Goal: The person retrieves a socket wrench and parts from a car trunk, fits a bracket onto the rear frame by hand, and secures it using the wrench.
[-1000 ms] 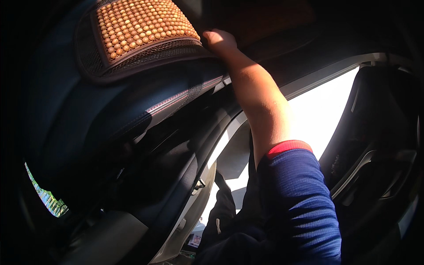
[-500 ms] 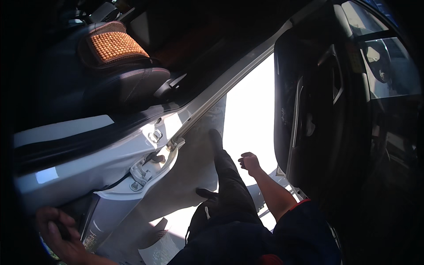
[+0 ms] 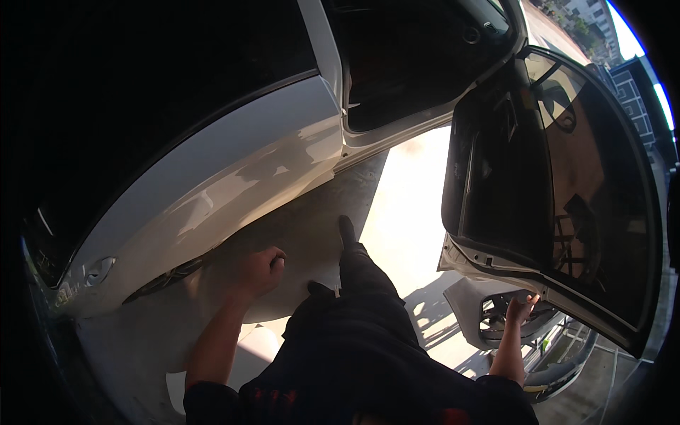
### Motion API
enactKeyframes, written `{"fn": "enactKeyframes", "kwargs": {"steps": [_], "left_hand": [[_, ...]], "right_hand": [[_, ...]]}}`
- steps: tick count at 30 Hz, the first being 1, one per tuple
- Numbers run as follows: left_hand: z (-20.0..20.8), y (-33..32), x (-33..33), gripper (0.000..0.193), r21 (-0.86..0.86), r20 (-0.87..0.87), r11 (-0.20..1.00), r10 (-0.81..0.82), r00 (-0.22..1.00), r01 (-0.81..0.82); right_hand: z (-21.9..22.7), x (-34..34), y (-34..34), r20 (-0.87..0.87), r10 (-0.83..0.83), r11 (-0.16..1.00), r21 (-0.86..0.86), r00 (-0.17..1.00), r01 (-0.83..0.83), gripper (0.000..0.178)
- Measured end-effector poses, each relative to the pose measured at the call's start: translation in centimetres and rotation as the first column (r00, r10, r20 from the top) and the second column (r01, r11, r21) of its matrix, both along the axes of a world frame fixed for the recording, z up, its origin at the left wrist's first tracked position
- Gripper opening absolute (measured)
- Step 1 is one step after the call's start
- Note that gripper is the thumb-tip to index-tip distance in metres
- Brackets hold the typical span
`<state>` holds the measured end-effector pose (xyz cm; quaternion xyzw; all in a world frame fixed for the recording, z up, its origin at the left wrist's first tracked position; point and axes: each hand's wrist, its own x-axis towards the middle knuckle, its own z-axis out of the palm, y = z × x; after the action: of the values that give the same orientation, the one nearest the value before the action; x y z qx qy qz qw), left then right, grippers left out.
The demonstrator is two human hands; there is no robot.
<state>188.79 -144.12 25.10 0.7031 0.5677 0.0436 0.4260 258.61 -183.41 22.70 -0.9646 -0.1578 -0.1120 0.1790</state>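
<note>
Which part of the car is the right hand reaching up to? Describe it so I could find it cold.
Start at the white car filling the upper left. To its right an open door swings out over the sunlit ground. The right hand touches that door's lower edge, a pale strip under the dark inner panel, unlike the closed white door beside the left hand.

White car body panel [image 3: 234,170] on the left, dark window glass [image 3: 142,92] above it, sunlit pavement [image 3: 411,205] in the middle, grey bumper part [image 3: 496,312] lying near right, distant buildings [image 3: 581,14] far right
</note>
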Motion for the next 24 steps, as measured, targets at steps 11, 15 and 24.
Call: {"fn": "enactKeyframes", "kwargs": {"steps": [11,15,24], "left_hand": [[-16.9,-51.7,-32.1,0.008,-0.445,-0.604,0.167,0.669,0.433,-0.88],[-17.0,-53.6,-32.9,0.014,-0.367,-0.598,0.873,0.044,0.8,-0.322],[-10.9,-33.6,-32.3,0.025,-0.246,-0.031,0.558,0.813,0.581,-0.793]], "right_hand": [[2.1,-3.0,5.9,-0.582,-0.147,0.819,0.382,0.8,0.429,0.032],[-0.8,-13.5,13.1,-0.759,0.037,0.959,0.211,0.651,0.192,0.03],[-5.7,-45.3,26.5,-0.973,0.128,0.755,-0.031,0.194,-0.655,0.024]]}}
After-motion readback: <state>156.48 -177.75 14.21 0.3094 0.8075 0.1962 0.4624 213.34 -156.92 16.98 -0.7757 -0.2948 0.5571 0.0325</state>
